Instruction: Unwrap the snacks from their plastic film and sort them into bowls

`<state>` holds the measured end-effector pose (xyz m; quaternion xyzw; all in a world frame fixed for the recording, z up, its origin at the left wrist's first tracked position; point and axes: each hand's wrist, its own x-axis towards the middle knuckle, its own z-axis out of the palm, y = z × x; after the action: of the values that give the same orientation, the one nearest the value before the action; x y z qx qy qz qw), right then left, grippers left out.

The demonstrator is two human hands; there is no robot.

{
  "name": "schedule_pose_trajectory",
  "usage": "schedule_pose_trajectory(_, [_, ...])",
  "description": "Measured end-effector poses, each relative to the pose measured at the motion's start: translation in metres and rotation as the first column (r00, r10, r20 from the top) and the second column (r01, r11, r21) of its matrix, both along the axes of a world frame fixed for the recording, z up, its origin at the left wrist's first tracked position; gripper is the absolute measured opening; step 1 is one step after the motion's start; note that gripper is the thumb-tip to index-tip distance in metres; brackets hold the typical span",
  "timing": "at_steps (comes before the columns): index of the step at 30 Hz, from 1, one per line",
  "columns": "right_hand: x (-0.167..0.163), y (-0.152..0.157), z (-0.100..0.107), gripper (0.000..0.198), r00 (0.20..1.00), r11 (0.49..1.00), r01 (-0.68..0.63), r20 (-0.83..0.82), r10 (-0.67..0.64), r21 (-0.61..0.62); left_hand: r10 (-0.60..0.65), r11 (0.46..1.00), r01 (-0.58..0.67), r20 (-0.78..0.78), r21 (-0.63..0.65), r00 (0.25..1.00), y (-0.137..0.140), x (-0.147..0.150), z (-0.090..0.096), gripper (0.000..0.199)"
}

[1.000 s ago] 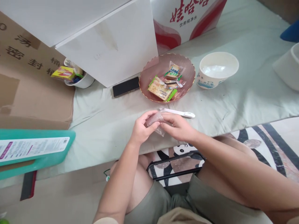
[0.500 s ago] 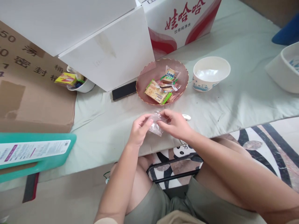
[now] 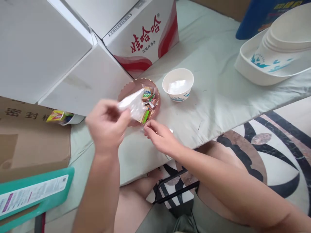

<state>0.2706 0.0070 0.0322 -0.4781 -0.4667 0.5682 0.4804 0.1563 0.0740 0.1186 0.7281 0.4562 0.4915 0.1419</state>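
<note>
My left hand (image 3: 107,124), a little blurred, pinches a crumpled clear plastic bag (image 3: 133,105) between thumb and fingers. The bag is raised in front of a pink ribbed bowl (image 3: 126,90) with a gold rim and hides part of it. Wrapped biscuits (image 3: 147,93) lie in the bowl. Low at the table, just in front of the bowl, my right hand (image 3: 160,136) has its fingers curled together; whatever they hold is hidden. A small white object (image 3: 171,130) shows partly behind that hand.
A white paper bowl (image 3: 178,89) with clear plastic inside stands right of the pink bowl. White cartons (image 3: 85,81) and a red-lettered box (image 3: 145,42) rise behind. Stacked paper bowls (image 3: 272,58) sit in a white tray (image 3: 247,71). A green box (image 3: 55,187) is at left.
My left hand has lifted the plastic bag up and left, away from my right hand, which has let go of it. The view has turned to the right.
</note>
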Motion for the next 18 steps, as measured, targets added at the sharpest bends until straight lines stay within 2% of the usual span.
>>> schedule_pose_trajectory(2, [0.003,0.002,0.002,0.019,1.0,1.0,-0.017,0.001,0.017,0.003,-0.144,0.989,0.143,-0.285,-0.026,0.948,0.027,0.048,0.012,0.014])
schedule_pose_trajectory(3, [0.003,0.002,0.003,0.019,1.0,1.0,-0.022,-0.002,0.022,0.004,-0.206,0.978,0.194,-0.424,-0.072,0.882,0.04,0.071,0.013,0.014])
schedule_pose_trajectory(5, [0.004,0.003,0.005,0.019,1.0,1.0,-0.028,0.002,0.028,0.002,-0.322,0.947,0.232,-0.669,-0.224,0.67,0.063,0.111,0.01,0.016])
schedule_pose_trajectory(7, [0.003,0.003,0.006,0.018,0.999,0.999,-0.041,0.02,0.041,-0.015,-0.469,0.882,0.19,-0.766,-0.431,0.44,0.084,0.14,0.002,0.015])
schedule_pose_trajectory(8, [0.002,0.002,0.006,0.017,0.998,0.998,-0.056,0.031,0.057,-0.027,-0.542,0.837,0.152,-0.762,-0.525,0.353,0.093,0.15,-0.001,0.014])
schedule_pose_trajectory(10, [0.001,0.002,0.006,0.014,0.993,0.994,-0.105,0.045,0.107,-0.039,-0.654,0.75,0.084,-0.716,-0.656,0.243,0.107,0.164,-0.004,0.013])
schedule_pose_trajectory(11, [0.0,0.002,0.007,0.012,0.99,0.991,-0.128,0.046,0.13,-0.037,-0.679,0.727,0.065,-0.702,-0.683,0.215,0.112,0.168,-0.002,0.013])
schedule_pose_trajectory(13, [-0.001,0.002,0.007,0.01,0.986,0.987,-0.159,0.045,0.16,-0.023,-0.667,0.738,0.044,-0.717,-0.673,0.203,0.119,0.172,0.01,0.012])
schedule_pose_trajectory(16, [-0.003,0.004,0.008,0.011,0.983,0.984,-0.177,0.047,0.177,-0.014,-0.567,0.816,0.048,-0.783,-0.575,0.256,0.121,0.175,0.036,0.015])
schedule_pose_trajectory(18, [-0.004,0.004,0.008,0.011,0.982,0.984,-0.18,0.051,0.18,-0.012,-0.481,0.874,0.067,-0.837,-0.481,0.262,0.119,0.177,0.049,0.02])
